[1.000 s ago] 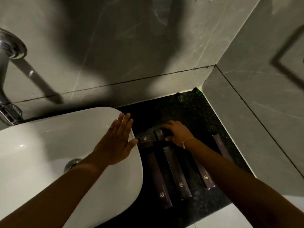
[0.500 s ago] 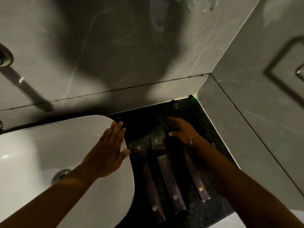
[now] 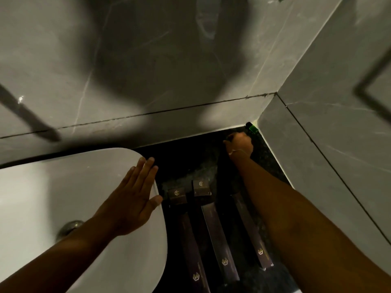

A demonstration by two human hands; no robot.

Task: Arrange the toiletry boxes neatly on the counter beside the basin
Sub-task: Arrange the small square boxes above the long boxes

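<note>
Three long dark boxes with gold logos lie side by side on the black counter (image 3: 190,163) right of the white basin (image 3: 63,187): left box (image 3: 191,250), middle box (image 3: 218,235), right box (image 3: 251,229). Two small square boxes (image 3: 177,195) (image 3: 201,187) sit at the far ends of the left and middle ones. My left hand (image 3: 131,199) rests flat and open on the basin rim. My right hand (image 3: 240,143) is at the far counter corner, fingers curled over a small dark bottle that it hides.
A small green-capped bottle (image 3: 252,128) lies in the corner just beyond my right hand. Grey tiled walls close in the counter at the back and right. The basin drain (image 3: 69,227) shows by my left forearm.
My right hand left the small boxes and reached back to the far corner, curling over the small dark bottle. My left hand stayed on the basin rim. The view shifted right.
</note>
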